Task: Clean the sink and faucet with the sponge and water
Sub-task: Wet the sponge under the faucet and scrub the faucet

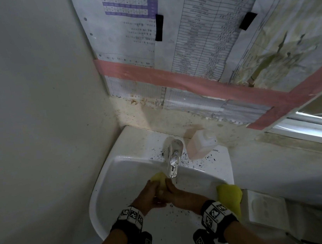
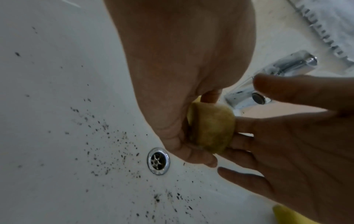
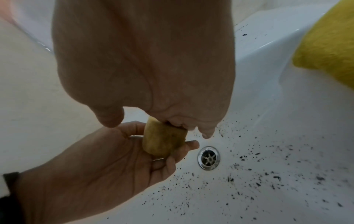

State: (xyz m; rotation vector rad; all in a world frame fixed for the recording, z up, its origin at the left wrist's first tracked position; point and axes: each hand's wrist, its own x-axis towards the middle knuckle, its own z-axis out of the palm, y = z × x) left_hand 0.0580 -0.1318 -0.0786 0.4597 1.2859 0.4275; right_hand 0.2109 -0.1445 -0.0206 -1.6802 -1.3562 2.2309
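Observation:
A yellow sponge (image 1: pixel 160 179) (image 2: pixel 212 128) (image 3: pixel 162 139) sits between both hands, just under the spout of the chrome faucet (image 1: pixel 173 161) (image 2: pixel 293 63). My left hand (image 1: pixel 148 194) (image 2: pixel 180 136) (image 3: pixel 114 159) cups it from below, fingers curled round it. My right hand (image 1: pixel 177 193) (image 2: pixel 287 144) (image 3: pixel 182 118) has its fingers bent against the sponge's other side, thumb off it. Both hands hover over the white sink (image 1: pixel 107 189) (image 2: pixel 57 106) (image 3: pixel 268 106), whose basin is strewn with black specks around the drain (image 2: pixel 158 161) (image 3: pixel 209 157). Whether water runs I cannot tell.
A yellow cloth (image 1: pixel 230 196) (image 3: pixel 329 50) hangs over the sink's right rim. A pale soap bottle (image 1: pixel 199 143) stands on the rim right of the faucet. More black specks lie on the ledge around the faucet base. A wall closes in on the left.

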